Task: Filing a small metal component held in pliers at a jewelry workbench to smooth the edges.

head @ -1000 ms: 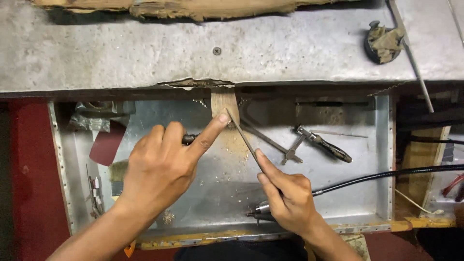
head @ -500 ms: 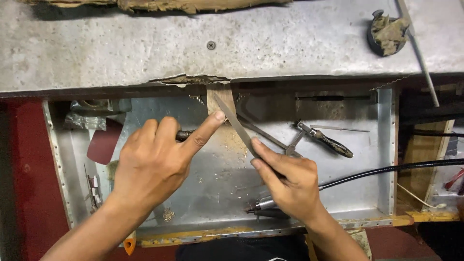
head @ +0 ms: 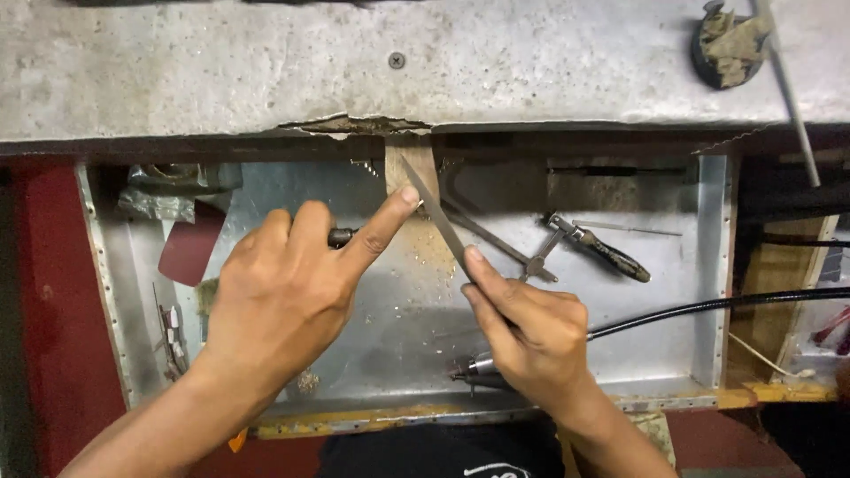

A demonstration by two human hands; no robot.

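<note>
The flat file (head: 440,219) runs diagonally from the right hand (head: 531,332), which grips its lower end, up-left to the wooden piece (head: 409,168). The left hand (head: 283,296) presses its forefinger on the tip.

Even overhead light, sharp focus, dim shadowed edges, faint metal glare.

I saw bare metal in the tray (head: 673,336) below the pliers (head: 602,252), open enough for a hand. Left of the pliers, my two hands (head: 283,292) (head: 531,332) and the file (head: 438,221) blocked the middle; the black cable (head: 708,305) crossed just beneath.
</note>
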